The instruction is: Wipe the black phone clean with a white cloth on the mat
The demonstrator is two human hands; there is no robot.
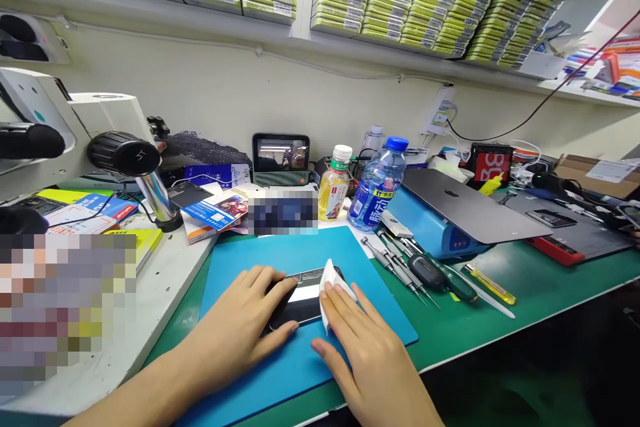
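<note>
A dark, glossy smartphone (pixel 303 310) lies flat on the blue work mat (pixel 385 320), its surface reflecting a bright band of light. My left hand (pixel 250 313) grips it from the left, thumb at the near edge and fingers at the far edge. Over the phone's right end, my right hand (pixel 357 340) presses a folded white wipe (pixel 327 287) with its fingers laid together and the thumb apart. The wipe and those fingers cover that end of the phone.
Right of the mat lie several screwdrivers (pixel 395 267), a black oval case (pixel 426 271) and a yellow cutter (pixel 490 283). Behind stand a blue-capped bottle (pixel 377 183), a tea bottle (pixel 334 187) and a laptop lid (pixel 465 203). A microscope stand (pixel 160 193) rises at left.
</note>
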